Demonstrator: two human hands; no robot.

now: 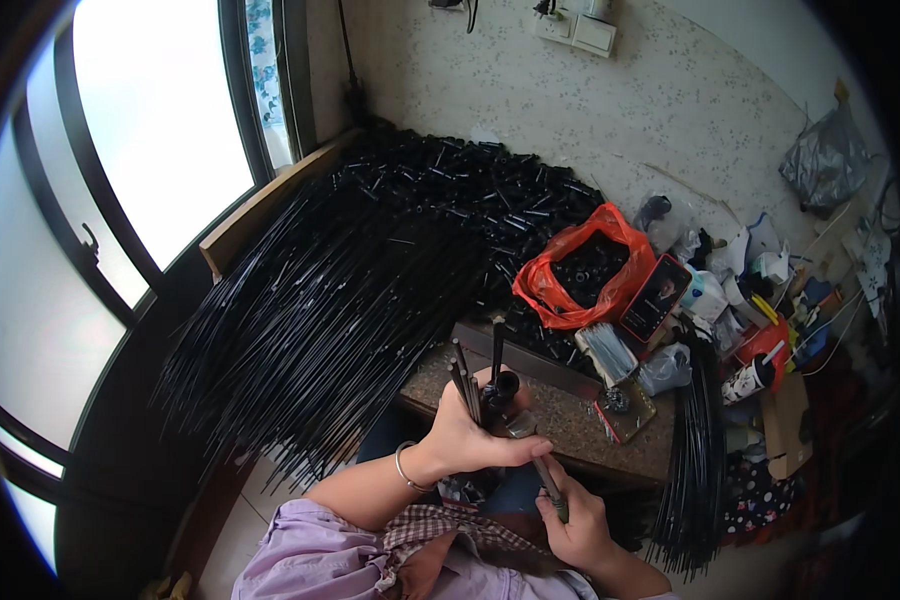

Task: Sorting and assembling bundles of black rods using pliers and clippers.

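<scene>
The left hand [468, 440], with a pale metal bangle [402, 466] circling its wrist, is curling its fingers around several slender dark rods [459, 370] and a glossy black tubular piece [506, 386], while its thumb is stretching out to the right. The rods are standing up past the fingers, just beside the tubular piece, whose round end is facing upward. The right hand [582, 525] is pinching a thin grey rod-shaped piece with a green lower end [547, 477], which is pointing up toward the left thumb; whether it is touching the left hand, I cannot tell. Both hands are working over the person's lap, at the near edge of a brown speckled worktop [555, 418]. To the left, a broad fan of long thin black rods [300, 300] is spreading toward the window, and behind it a heap of short black cylinders [490, 190] is lying against the wall. An open orange-red plastic bag [538, 300] is holding small dark parts, a red-edged phone [657, 298] is leaning just beside it, and a packet of thin pale sticks [608, 352] is lying in front. Farther right, a bundle of thin black strands [692, 460] is hanging down past the worktop.
</scene>
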